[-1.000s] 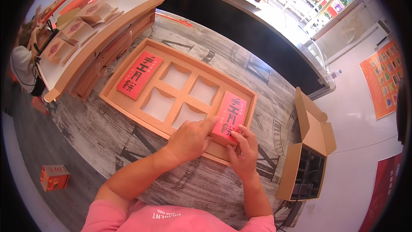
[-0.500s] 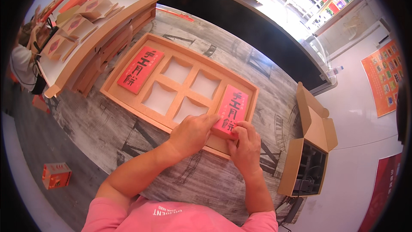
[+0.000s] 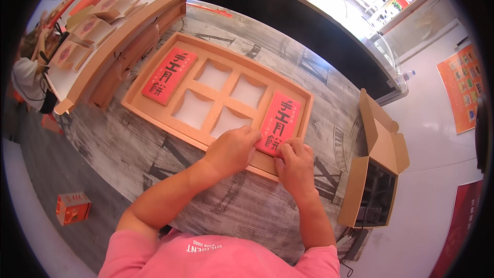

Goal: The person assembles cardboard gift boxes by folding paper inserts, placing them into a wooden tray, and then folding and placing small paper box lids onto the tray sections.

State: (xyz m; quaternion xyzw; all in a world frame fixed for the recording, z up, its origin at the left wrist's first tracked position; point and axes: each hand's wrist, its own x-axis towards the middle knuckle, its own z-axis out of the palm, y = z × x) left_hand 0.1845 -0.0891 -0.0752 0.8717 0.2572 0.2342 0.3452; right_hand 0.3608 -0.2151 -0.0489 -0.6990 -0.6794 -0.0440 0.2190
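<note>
A shallow brown cardboard gift box (image 3: 211, 142) lies on the table, with several square cut-outs in its insert showing white beneath. At its right end sits a flat red box (image 3: 279, 122) with dark writing. My left hand (image 3: 234, 148) is closed, its fingertips at the near left corner of this red box. On the near right corner, my right hand (image 3: 297, 164) pinches with thumb and curled fingers. The fingers hide part of the near end. A matching red box (image 3: 170, 75) rests in the left end of the gift box, away from both hands.
The table top (image 3: 206, 201) has a grey wood pattern. An opened brown carton (image 3: 378, 190) with dark contents stands at right. Stacked trays (image 3: 154, 0) with folded cartons are at far left, near a person (image 3: 31, 80). A small red-and-white carton (image 3: 73, 208) sits at lower left.
The near end of the right-hand red box has gone down, so it lies flatter in the insert. Both hands stay at its near corners. The whole view has shifted slightly.
</note>
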